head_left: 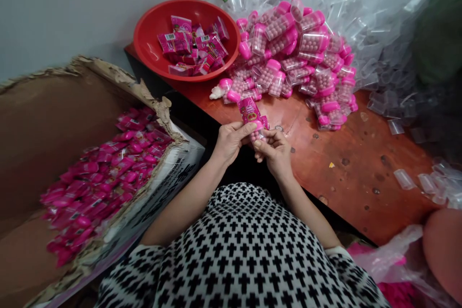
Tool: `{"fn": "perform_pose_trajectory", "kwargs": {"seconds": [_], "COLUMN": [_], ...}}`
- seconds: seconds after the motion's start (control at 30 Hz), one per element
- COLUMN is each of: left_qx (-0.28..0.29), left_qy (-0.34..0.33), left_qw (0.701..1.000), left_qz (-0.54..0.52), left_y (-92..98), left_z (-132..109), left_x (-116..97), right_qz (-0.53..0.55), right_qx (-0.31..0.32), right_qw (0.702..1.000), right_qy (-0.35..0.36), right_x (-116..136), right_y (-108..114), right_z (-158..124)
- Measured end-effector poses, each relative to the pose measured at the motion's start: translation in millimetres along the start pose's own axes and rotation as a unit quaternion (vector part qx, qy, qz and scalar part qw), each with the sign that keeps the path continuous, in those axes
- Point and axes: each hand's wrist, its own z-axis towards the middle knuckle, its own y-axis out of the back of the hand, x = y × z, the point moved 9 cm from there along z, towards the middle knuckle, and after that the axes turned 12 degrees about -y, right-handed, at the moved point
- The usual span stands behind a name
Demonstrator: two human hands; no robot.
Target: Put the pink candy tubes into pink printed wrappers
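Note:
Both hands meet in front of my body at the near edge of the table. My left hand (231,140) pinches a pink printed wrapper (249,109) by its lower part. Just below it, my right hand (274,149) grips a small clear tube of pink candy balls (257,135), whose lower end shows between the fingers. The wrapper stands above the tube and seems to touch or cover its top; how far it reaches over the tube is hidden by the fingers. A heap of pink-capped candy tubes (285,38) lies on the table just beyond my hands.
A red bowl (147,57) with several pink wrappers stands at the back left of the table (346,178). To my left, a torn cardboard box (32,154) holds many wrapped pink packs (104,168). Clear empty tubes (361,0) are piled at the back and right.

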Motion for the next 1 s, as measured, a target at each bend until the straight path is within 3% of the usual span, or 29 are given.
{"fn": "perform_pose_trajectory", "kwargs": {"seconds": [0.23,0.5,0.7,0.87,1.0], "left_qx": [-0.002,-0.021,-0.050,-0.064,-0.041], "left_qy": [0.031,0.057,0.037,0.027,0.042], "left_qw": [0.999,0.998,0.997,0.997,0.998], "left_qz": [-0.023,-0.028,-0.052,-0.035,-0.031], "left_y": [-2.7,2.2,-2.8,-2.3,-2.3], "left_z": [-2,-8,-10,-17,-17], "left_x": [9,16,18,16,16], "right_qz": [-0.024,0.010,-0.089,0.026,0.028], "right_qx": [-0.055,-0.019,-0.072,-0.010,-0.018], "right_qw": [0.998,0.999,0.991,0.999,0.999], "right_qy": [0.029,-0.025,0.067,-0.038,-0.030], "right_x": [7,-9,3,-13,-9], "right_y": [3,4,10,5,6], "right_z": [-7,-4,-10,-6,-6]}}
